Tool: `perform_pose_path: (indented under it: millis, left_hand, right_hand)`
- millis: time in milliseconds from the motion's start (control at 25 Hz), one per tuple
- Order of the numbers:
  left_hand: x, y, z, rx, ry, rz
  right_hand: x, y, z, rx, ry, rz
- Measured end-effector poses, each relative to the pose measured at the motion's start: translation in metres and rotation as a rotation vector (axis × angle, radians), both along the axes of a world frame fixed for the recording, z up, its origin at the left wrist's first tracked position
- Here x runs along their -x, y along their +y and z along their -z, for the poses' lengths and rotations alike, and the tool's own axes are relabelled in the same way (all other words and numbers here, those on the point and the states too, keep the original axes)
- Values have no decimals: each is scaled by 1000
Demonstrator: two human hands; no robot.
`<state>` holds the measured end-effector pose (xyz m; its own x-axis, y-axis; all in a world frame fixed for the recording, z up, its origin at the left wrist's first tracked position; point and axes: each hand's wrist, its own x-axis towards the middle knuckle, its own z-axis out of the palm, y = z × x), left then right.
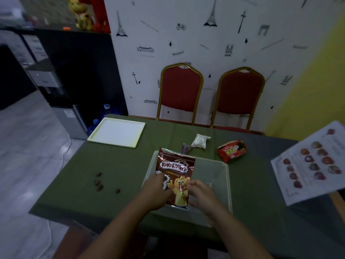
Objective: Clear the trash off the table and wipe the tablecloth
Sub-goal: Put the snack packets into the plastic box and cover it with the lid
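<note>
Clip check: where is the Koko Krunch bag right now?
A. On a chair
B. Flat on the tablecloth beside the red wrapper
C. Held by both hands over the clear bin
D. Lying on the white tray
C: the left hand and right hand grip the Koko Krunch bag above the clear bin.

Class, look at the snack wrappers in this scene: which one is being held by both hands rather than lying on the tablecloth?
The brown Koko Krunch packet, pinched by the left hand and right hand over the clear bin. The red wrapper, white wrapper and purple wrapper lie untouched.
</note>
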<state>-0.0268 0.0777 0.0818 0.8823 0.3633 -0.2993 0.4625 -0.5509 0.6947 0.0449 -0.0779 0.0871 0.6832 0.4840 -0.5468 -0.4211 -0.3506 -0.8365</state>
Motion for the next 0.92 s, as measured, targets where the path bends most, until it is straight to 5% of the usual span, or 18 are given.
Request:
perform_pose_path:
  millis: [240, 440, 920]
  left_hand:
    - [-35, 0, 15, -200, 385, 155]
    - [-46, -10, 22, -465, 580, 419]
    - [-54, -7, 40, -252, 742, 369]
  right_hand:
    - [-20, 26, 18, 141, 106, -143]
    - [-19, 39, 28, 330, -33, -399]
    - [-28, 28, 29, 421, 43, -417]
